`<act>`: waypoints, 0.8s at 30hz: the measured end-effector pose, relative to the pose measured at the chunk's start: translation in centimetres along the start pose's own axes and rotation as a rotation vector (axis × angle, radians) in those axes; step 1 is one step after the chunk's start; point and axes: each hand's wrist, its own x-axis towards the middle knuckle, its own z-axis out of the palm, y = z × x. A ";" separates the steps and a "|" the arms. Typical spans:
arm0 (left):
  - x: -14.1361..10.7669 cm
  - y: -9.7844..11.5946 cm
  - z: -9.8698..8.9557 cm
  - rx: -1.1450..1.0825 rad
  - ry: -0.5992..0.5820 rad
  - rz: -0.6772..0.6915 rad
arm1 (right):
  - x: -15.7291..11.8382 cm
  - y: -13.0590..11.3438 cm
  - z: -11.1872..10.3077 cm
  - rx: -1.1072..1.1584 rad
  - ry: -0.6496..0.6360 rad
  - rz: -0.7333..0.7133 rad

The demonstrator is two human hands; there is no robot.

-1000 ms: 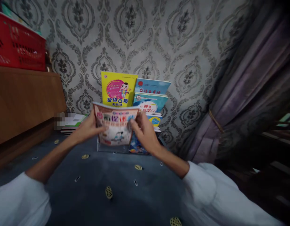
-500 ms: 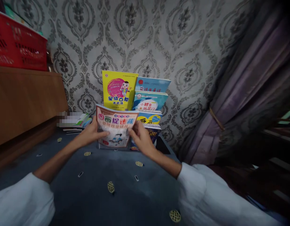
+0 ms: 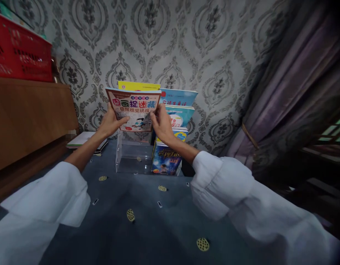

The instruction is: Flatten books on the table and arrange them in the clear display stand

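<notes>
A brown-bordered picture book (image 3: 135, 105) is held up by both hands, its cover facing me. My left hand (image 3: 110, 121) grips its left edge, thumb across the front. My right hand (image 3: 163, 123) is closed on the right edge. Behind the book, the top of a yellow book (image 3: 139, 86) shows. Below is a clear tiered book stand (image 3: 118, 154), its lower left tiers bare. Its right column holds a light blue book (image 3: 182, 96), a teal book (image 3: 186, 115), partly hidden by my right hand, and a dark blue book (image 3: 168, 160) at the bottom front.
The stand is on a dark table (image 3: 109, 224) with yellow patterned spots. A small pile of books (image 3: 83, 140) lies at the left, near a wooden cabinet (image 3: 32, 117) bearing a red basket (image 3: 23, 51). A patterned wall is behind; a purple curtain (image 3: 269, 103) hangs right.
Both hands have raised the picture book from the stand's lower left to in front of the yellow book, which it now mostly covers. The stand's clear lower left tiers have come into view.
</notes>
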 end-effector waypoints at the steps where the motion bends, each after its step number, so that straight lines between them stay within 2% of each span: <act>1: 0.0 -0.2 0.2 0.012 0.006 -0.016 | 0.0 0.3 0.2 -0.007 -0.005 0.011; 7: 0.0 -1.3 1.1 0.064 0.007 -0.102 | -0.2 1.6 1.1 -0.008 -0.011 0.045; 17: -0.5 -3.4 2.0 0.014 -0.039 -0.153 | -0.5 3.1 2.3 -0.040 -0.061 0.120; 21: -0.6 -4.1 2.1 0.042 -0.029 -0.187 | -0.4 2.9 1.9 -0.069 -0.053 0.017; 24: -0.3 -4.7 2.1 0.113 -0.052 -0.251 | -0.6 1.1 0.9 -0.076 -0.009 -0.079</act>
